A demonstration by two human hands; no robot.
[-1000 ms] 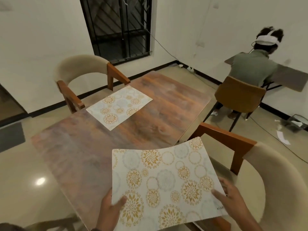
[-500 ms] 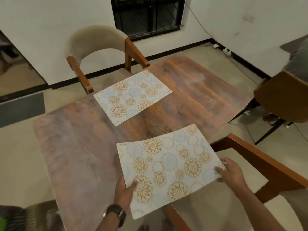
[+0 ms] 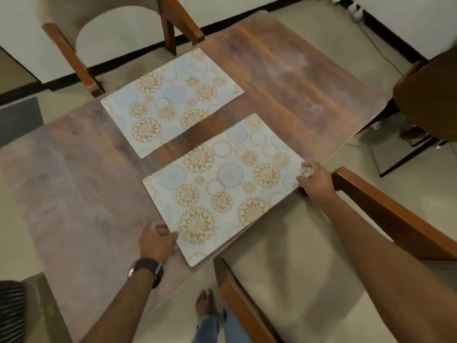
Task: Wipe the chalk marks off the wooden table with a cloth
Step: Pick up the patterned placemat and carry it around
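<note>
— Lowered now, that near mat (image 3: pixel 222 189): half a second ago it hung bowed above the table (image 3: pixel 74 194), and now it lies flat on the wood by the near edge, one corner poking out over it.

— And the hands?

— Left hand (image 3: pixel 155 240) pinches the mat's near-left edge, thumb on top, a watch (image 3: pixel 146 269) on the wrist. Right hand (image 3: pixel 315 179) grips the right corner, fingers curled over the edge.

— The other mat?

— Far mat (image 3: pixel 173 101) lies flat, just beyond the near one, a strip of bare wood between them.

— Chalk? A cloth?

— Pale, chalky smears cover the table's left half; the right side looks darker and cleaner. I can't pick out any cloth.

— What else?

— One chair (image 3: pixel 111 33) at the far side, another chair seat (image 3: pixel 309 280) under the right arm, and a bare foot (image 3: pixel 204 303) on the floor below.
</note>
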